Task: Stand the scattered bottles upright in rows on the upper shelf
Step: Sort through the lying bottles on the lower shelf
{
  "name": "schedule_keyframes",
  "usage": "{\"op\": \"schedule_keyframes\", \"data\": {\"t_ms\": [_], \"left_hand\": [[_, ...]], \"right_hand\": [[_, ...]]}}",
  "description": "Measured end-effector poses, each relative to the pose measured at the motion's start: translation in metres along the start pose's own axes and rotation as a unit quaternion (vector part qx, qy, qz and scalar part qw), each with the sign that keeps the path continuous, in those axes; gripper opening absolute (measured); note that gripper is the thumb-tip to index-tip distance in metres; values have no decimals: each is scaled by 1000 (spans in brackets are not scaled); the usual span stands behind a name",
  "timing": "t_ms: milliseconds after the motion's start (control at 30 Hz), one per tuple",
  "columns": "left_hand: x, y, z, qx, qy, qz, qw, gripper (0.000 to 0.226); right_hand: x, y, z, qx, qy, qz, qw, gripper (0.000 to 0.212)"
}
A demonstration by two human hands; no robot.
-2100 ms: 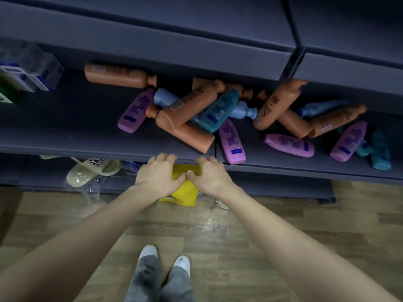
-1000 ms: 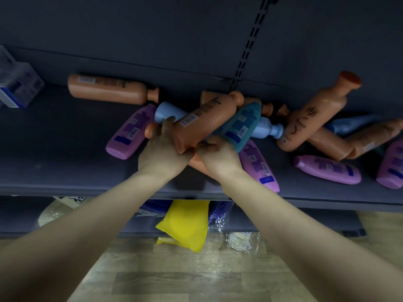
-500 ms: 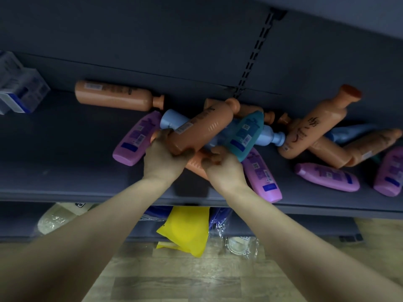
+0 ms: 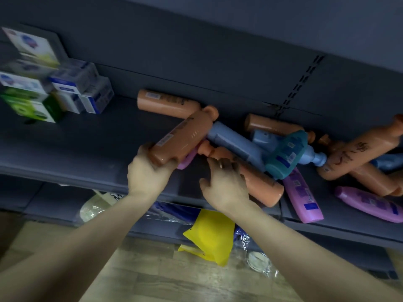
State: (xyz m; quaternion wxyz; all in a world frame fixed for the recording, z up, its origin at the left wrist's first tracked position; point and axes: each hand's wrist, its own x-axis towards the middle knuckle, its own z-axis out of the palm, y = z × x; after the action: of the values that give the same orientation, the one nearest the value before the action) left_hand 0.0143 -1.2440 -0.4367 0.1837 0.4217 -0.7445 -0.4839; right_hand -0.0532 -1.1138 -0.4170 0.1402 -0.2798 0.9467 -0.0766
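Labels are too blurred to read. The left hand point(image 4: 148, 177) now grips a lifted brown-orange plastic bottle point(image 4: 183, 138) by its base. The right hand point(image 4: 224, 184) has let go, its spread fingers resting on a lying orange plastic bottle point(image 4: 261, 186).

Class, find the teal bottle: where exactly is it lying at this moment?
In the head view, the teal bottle lies tilted in the pile right of centre, across the light blue bottle, up and right of the right hand.

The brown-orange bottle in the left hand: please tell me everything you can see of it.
The brown-orange bottle is smooth plastic by its look, with a flat-sided body, short neck and round cap of the same colour. A white barcode sticker and fine print mark its side. The left hand grips its base. It is tilted, cap towards the back wall, partly over a purple bottle.
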Motion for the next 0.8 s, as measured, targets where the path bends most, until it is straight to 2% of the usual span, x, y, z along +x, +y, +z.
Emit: {"op": "schedule_keyframes", "data": {"t_ms": [133, 300, 533, 800], "left_hand": [[9, -17, -40, 12, 26, -6, 1000, 76], [26, -46, -77, 31, 75, -18, 997, 61], [50, -67, -99, 47, 118, -34, 991, 63], [69, -76, -90, 60, 103, -43, 992, 64]], "right_hand": [[3, -38, 16, -33, -20, -45, 998, 52], [8, -74, 30, -36, -52, -69, 996, 50], [21, -94, 39, -36, -62, -82, 994, 49], [34, -91, 37, -19, -75, -59, 995, 47]]}}
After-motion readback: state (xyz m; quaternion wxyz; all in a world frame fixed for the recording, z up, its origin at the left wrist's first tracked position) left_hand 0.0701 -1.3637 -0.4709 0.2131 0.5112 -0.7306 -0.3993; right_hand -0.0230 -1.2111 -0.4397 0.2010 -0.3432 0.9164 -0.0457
